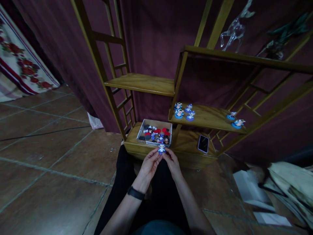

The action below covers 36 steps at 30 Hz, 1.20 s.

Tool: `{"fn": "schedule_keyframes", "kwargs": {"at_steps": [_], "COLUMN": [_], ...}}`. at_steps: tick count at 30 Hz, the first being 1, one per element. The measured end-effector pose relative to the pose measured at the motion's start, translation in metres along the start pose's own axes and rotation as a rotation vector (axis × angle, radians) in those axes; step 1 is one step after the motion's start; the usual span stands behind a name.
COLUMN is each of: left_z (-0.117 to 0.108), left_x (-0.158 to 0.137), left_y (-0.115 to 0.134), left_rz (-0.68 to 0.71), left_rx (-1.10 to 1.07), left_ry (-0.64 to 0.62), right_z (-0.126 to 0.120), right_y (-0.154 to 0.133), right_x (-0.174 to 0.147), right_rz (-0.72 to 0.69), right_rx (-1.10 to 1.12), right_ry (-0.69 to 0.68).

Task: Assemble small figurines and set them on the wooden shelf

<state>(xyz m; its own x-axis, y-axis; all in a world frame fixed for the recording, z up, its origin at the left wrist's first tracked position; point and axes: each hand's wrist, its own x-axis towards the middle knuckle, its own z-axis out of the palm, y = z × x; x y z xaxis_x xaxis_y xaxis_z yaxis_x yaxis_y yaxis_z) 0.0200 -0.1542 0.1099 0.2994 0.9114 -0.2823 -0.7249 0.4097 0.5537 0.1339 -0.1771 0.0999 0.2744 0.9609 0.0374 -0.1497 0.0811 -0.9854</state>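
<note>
Figurine (161, 148), one, is pinched by left fingers (154, 154) and right fingers (169, 153); six others (190, 116) stand shelved.

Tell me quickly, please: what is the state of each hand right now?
Left hand: closed, holding one side of the small figurine.
Right hand: closed, holding the same small figurine from the other side.

No text, brand, number or sign readable. Box (160, 124) front wall: faint marks, too small and blurred to read. Held figure (161, 148): any lettering too small to tell.
</note>
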Motion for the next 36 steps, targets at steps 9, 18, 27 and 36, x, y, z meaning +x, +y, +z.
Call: {"fn": "schedule_keyframes", "kwargs": {"at_steps": [9,18,27,36], "left_z": [0.004,0.009,0.014,0.011], "left_x": [0.002,0.002,0.001,0.002], "left_y": [-0.005,-0.009,-0.009,-0.007], "left_rz": [-0.083,-0.148,-0.175,-0.16], "left_rx": [-0.064,-0.115,-0.118,-0.015], "left_ry": [-0.016,-0.001,0.002,-0.044], "right_z": [-0.008,-0.016,-0.02,-0.02], "right_y": [-0.007,-0.004,-0.002,-0.014], "right_x": [0.0,0.002,0.005,0.0], "right_rz": [-0.023,-0.118,-0.137,-0.087], "right_rx": [0.013,-0.146,-0.187,-0.118], "right_ry": [0.022,0.045,0.069,-0.008]}}
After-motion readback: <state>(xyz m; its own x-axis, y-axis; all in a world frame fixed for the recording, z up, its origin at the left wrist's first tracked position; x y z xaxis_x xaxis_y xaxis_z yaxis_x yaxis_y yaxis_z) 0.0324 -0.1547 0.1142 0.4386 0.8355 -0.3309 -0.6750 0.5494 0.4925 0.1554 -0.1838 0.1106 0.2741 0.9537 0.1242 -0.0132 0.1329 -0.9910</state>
